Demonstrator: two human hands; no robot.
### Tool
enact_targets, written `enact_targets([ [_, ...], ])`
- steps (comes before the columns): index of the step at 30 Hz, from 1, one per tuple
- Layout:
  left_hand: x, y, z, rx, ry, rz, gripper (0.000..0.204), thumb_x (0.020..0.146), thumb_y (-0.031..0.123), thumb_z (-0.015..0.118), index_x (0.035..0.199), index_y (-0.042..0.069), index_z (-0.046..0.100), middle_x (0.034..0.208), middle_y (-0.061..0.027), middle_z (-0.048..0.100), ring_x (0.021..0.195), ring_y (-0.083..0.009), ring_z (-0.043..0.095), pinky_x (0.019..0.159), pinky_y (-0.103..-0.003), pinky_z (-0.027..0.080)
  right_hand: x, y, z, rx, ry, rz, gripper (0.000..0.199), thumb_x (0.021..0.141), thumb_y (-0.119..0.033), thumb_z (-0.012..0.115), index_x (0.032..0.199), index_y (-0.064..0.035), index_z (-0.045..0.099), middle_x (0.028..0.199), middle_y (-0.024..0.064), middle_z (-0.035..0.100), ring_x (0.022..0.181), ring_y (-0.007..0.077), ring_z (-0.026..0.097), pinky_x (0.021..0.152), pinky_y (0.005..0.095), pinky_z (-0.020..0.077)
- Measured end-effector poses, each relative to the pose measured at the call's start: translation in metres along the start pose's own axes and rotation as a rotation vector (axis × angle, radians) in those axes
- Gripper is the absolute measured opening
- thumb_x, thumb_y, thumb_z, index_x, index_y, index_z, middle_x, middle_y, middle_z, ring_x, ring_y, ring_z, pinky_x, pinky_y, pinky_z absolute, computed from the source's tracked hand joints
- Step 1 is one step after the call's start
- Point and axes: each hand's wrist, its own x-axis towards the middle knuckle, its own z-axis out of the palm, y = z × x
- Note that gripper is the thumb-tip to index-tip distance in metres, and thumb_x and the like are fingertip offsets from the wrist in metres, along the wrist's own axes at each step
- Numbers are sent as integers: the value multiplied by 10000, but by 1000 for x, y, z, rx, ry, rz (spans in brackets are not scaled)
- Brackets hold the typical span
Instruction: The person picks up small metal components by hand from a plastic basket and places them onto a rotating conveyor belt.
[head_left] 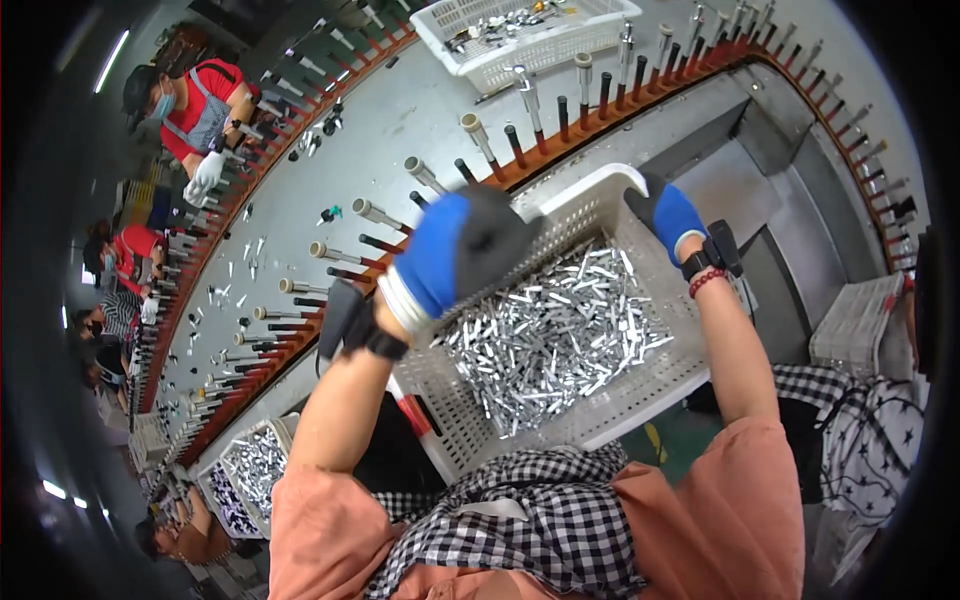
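A white plastic basket [440, 455] with perforated walls sits tilted before me, holding a heap of small shiny metal pieces [550, 335]. My right hand [668, 215], in a blue and black glove, is closed over the rim at the basket's far right corner. Above the basket's far left side is my left hand [465, 245], gloved the same way. Motion smears its dark fingers, so I cannot make out whether it touches the rim or holds anything.
Upright rods with metal pieces and dark sleeves line a curved rail [560, 155] just beyond the basket. Another white basket [540, 50] of parts stands on the grey table [400, 110]. Co-workers [205, 110] sit along the far left. A metal trough [715, 185] lies right.
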Motion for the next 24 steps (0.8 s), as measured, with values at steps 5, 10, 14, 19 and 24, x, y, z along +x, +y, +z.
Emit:
enact_targets([
  [5,45,-68,-12,-169,269,-139,382,1117,232,456,1331,8,679,1248,-116,744,1160,-225,692,1067,-352,506,-1,-8,-7,54,25,-74,458,947,-427,653,1226,-69,715,1158,253,720,1093,473,664,899,516,543],
  [10,84,-163,-11,-337,445,-567,428,1085,349,489,1288,26,685,1145,-156,767,991,-214,706,895,-328,520,10,-45,4,30,2,-83,454,935,-428,644,1243,-103,719,1159,236,727,1083,457,678,912,530,546],
  [14,76,-56,26,-377,414,-642,501,1088,388,546,905,-33,746,786,-121,755,586,-157,632,587,-296,484,-12,-18,-9,-9,13,29,467,929,-451,644,1243,-113,718,1151,232,730,1077,453,680,913,530,547],
  [19,28,-19,3,-603,50,-768,555,1088,422,563,780,-6,738,644,-78,690,520,-127,604,507,-279,444,-11,-35,-12,-60,40,21,443,949,-454,636,1214,-110,725,1132,230,733,1054,452,686,891,530,552],
  [24,-12,-48,-14,-363,312,-761,413,1073,384,585,942,34,759,674,-86,688,503,-130,625,486,-276,477,4,-8,2,52,30,-79,454,960,-444,658,1224,-79,719,1138,248,728,1088,457,672,897,506,545],
])
